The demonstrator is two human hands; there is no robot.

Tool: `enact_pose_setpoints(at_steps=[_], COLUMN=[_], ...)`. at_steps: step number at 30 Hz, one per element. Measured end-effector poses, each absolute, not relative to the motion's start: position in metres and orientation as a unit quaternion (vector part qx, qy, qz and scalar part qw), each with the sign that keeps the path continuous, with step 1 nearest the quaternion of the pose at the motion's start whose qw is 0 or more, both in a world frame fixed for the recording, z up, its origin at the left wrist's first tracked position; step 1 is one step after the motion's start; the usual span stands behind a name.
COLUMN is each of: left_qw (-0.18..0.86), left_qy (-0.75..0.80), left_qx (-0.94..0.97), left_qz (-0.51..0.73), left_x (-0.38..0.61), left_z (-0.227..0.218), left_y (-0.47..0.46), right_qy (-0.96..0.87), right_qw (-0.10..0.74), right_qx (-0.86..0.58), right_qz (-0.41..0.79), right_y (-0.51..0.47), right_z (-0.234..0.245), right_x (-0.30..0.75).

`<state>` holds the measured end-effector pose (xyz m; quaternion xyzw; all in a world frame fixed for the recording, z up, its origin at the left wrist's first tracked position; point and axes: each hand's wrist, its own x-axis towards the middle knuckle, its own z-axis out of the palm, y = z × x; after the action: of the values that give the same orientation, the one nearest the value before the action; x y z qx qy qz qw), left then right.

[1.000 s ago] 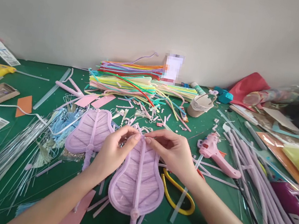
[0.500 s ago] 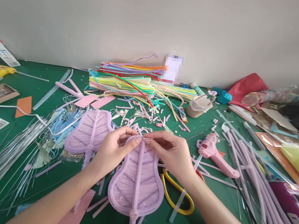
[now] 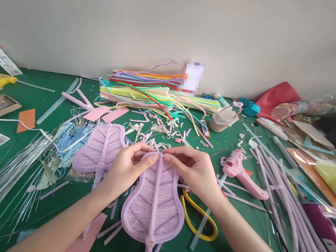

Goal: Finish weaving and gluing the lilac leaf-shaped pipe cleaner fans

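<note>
A lilac pipe-cleaner fan point(image 3: 162, 211) lies in front of me, its handle pointing toward me and a raised rib running down its middle. My left hand point(image 3: 131, 165) pinches the fan's far tip from the left, thumb on top. From the right, my right hand point(image 3: 194, 171) pinches the same tip, its thumb almost meeting the left one at the rib. The fingers under the tip are partly hidden. A second lilac fan point(image 3: 99, 149) rests beyond my left wrist, its handle partly covered by my forearm.
A pink glue gun point(image 3: 236, 169) with a clear glue stick lies right of my hand, near yellow-handled scissors point(image 3: 211, 234). Bundled coloured pipe cleaners point(image 3: 141, 93) and a paper cup point(image 3: 223, 119) stand behind. Metal wires point(image 3: 0, 184) spread at left, lilac stems point(image 3: 295, 212) at right.
</note>
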<state>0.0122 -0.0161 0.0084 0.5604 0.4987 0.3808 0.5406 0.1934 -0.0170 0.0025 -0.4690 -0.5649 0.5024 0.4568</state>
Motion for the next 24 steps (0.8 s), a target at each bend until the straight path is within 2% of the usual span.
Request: enact_pose_setpoints(at_steps=[14, 24], left_qw=[0.508, 0.515], left_qy=[0.489, 0.486], left_qx=[0.597, 0.598], left_qz=[0.383, 0.375], left_x=[0.013, 0.011], left_z=[0.007, 0.005], left_y=[-0.016, -0.013], right_qy=[-0.56, -0.574], right_qw=[0.459, 0.425], right_qx=[-0.489, -0.501], right_qz=[0.486, 0.488], right_y=[-0.019, -0.013], right_z=[0.001, 0.008], right_x=[0.189, 0.199])
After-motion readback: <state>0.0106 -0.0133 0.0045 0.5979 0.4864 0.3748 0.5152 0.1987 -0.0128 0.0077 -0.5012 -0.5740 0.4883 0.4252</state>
